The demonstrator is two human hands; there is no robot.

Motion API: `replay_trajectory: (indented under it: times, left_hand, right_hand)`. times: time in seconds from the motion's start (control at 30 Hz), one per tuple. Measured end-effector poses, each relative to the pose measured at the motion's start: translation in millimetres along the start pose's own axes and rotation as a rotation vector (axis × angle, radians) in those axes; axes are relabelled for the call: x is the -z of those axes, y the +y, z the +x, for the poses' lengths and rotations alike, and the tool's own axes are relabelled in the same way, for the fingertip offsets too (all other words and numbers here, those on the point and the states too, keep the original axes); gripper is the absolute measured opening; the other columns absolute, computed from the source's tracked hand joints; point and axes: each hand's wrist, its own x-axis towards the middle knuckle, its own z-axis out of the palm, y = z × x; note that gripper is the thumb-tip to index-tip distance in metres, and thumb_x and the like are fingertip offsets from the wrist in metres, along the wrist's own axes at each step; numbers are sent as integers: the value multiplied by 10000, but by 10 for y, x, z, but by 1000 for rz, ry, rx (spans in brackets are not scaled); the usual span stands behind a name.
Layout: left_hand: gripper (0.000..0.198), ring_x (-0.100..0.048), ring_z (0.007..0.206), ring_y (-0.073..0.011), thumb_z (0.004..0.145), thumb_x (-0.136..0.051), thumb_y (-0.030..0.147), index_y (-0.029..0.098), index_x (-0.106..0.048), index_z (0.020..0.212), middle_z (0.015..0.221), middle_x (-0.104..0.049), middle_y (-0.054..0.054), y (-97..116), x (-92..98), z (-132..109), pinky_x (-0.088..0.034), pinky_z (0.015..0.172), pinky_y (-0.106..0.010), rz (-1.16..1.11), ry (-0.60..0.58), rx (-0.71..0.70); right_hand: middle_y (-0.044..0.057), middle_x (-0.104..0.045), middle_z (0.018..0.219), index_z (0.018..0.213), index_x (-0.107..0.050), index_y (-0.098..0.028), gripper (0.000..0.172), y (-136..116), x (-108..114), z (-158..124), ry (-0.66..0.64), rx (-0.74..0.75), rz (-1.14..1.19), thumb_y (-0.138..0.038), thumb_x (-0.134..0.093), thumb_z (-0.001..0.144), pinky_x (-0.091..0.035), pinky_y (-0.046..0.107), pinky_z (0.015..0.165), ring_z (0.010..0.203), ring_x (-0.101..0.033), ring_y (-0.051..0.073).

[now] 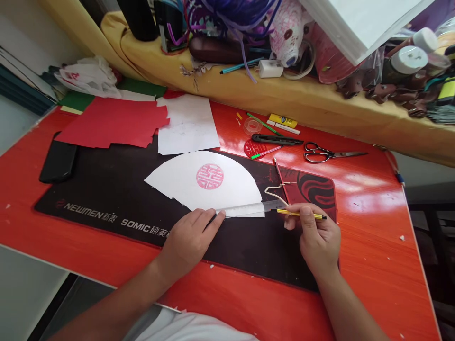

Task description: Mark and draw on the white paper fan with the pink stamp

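Observation:
A white fan-shaped sheet of paper (174,179) lies on the dark desk mat (117,180), with a round red character design (210,176) on it. Across its lower right edge rests a clear ruler (245,208). My left hand (190,237) presses the ruler's left end down with its fingertips. In my right hand (318,232), a yellow pen (298,214) with black ends is held between thumb and fingers. The pen's left end is near the ruler's right end; whether it touches is unclear. Close above it lie a pencil (280,177) and a cream cord (275,191).
Scissors (320,154), a black utility knife (275,139), a tape roll (252,125) and a yellow glue stick (283,120) lie behind the mat. Red paper (117,121), a white sheet (188,125) and a black phone-like case (59,158) are at left. A crowded shelf (220,90) borders the back.

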Motion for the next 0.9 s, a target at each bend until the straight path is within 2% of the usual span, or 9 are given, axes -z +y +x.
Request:
replay_trajectory:
  times: [0.17,0.4,0.9]
  left_hand:
    - [346,-748,948,-239,1053,-549,-9,126,-689,1339,1095,-805,-116,-47,39,24,-650,825,-369,-2,20,-60]
    - [365,-741,1141,-268,1042,-570,-22,90,-699,1365,1196,-800,-149,-145,80,-99,-653,1022,-411,-132,85,-120]
    - [362,-743,1201,-263,1048,-530,-19,114,-748,1304,1270,-808,-122,-281,73,-458,-634,1128,-433,-165,20,-184]
  right_hand:
    - [8,-671,609,933,-825,-210,414,-34,-13,-83,27,-4,33,-577,-698,1078,-557,326,617,562,-653,181]
    - [6,-665,610,942,-829,-216,372,-9,-28,-227,59,-39,122,-546,-719,1074,-543,320,625,593,-653,182]
    - [0,-674,612,951,-836,-208,428,11,-216,-422,29,-84,105,-593,-699,1078,-545,295,641,602,-666,166]
